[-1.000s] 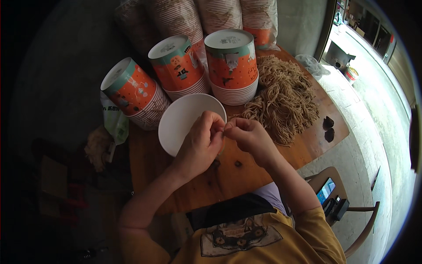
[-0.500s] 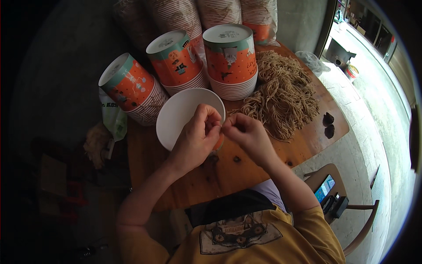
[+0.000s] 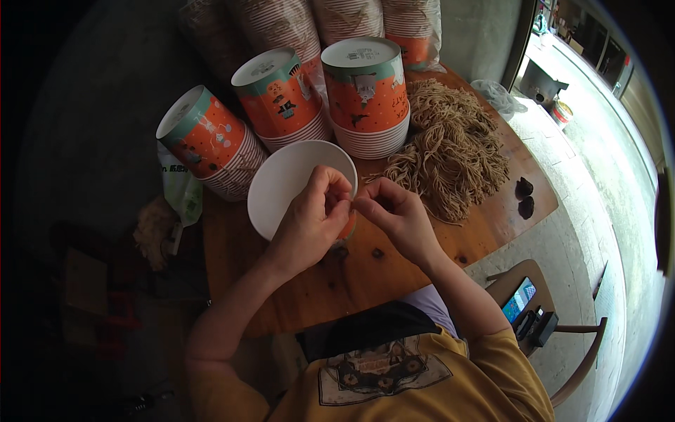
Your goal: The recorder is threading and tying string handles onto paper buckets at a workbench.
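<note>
At worktop [image 3: 295, 288] centre: both hands pinch together at white bowl [image 3: 288, 183] rim — left hand [image 3: 313, 218], right hand [image 3: 394, 214]. Bowl looks empty; noodle heap [image 3: 450, 151] untouched, filling barely begun.

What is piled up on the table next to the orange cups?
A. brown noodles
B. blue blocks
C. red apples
A: a heap of thin brown noodles lies on the wooden table, right beside the stacked orange cups.
</note>
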Tool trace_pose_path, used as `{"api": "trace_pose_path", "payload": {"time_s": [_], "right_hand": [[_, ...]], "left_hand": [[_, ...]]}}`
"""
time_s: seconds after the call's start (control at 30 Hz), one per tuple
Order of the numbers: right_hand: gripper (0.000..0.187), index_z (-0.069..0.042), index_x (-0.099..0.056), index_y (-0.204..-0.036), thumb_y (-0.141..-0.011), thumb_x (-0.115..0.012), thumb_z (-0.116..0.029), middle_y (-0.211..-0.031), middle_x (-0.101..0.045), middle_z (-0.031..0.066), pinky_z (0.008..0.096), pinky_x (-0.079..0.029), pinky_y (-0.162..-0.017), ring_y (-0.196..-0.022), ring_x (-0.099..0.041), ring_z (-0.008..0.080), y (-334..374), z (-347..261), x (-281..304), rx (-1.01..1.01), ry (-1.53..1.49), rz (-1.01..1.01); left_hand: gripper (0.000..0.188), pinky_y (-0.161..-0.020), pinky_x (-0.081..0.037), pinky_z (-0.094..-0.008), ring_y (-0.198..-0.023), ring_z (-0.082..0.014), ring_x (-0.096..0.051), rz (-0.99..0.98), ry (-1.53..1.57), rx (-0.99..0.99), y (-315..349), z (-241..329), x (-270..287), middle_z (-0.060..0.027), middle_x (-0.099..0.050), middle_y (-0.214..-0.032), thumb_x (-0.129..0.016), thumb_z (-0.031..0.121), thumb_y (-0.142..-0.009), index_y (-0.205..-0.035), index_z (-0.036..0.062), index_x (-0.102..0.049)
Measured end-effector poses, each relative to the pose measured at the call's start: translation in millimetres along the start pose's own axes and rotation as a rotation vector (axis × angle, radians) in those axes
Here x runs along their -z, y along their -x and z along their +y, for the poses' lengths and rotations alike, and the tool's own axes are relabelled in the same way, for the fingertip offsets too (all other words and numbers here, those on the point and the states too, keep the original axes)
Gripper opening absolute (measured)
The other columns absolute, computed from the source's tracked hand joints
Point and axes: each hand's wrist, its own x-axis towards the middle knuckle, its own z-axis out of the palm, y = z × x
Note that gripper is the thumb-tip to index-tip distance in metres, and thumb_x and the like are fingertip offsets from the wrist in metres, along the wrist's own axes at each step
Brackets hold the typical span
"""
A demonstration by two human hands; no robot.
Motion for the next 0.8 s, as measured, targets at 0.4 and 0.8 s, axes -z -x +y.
{"api": "trace_pose_path", "payload": {"time_s": [0.4,0.8], "right_hand": [[0.019,-0.012,-0.063,-0.095,-0.092,-0.063,-0.030,-0.074,-0.052,-0.0111,0.0156,-0.028,-0.051,-0.060,-0.036,-0.0023,2.6,-2.0,3.2,-0.179,-0.196,-0.022],[0.021,-0.003,-0.061,-0.094,-0.093,-0.063,-0.023,-0.085,-0.059,-0.0041,0.0202,-0.042,-0.074,-0.080,-0.050,0.0028,11.0,0.8,6.3,-0.198,-0.141,-0.049]], "left_hand": [[0.021,-0.075,-0.046,-0.0284,-0.083,-0.0133,-0.053,-0.011,-0.087,-0.033,2.2,-3.2,-1.1,-0.0053,-0.051,-0.092,-0.053,-0.003,-0.089,-0.108,0.0023,-0.045],[0.019,-0.071,-0.047,-0.0301,-0.080,-0.0148,-0.053,0.033,-0.077,-0.063,1.2,-5.2,-0.6,-0.0068,-0.051,-0.090,-0.051,-0.005,-0.089,-0.106,0.0018,-0.045]]}}
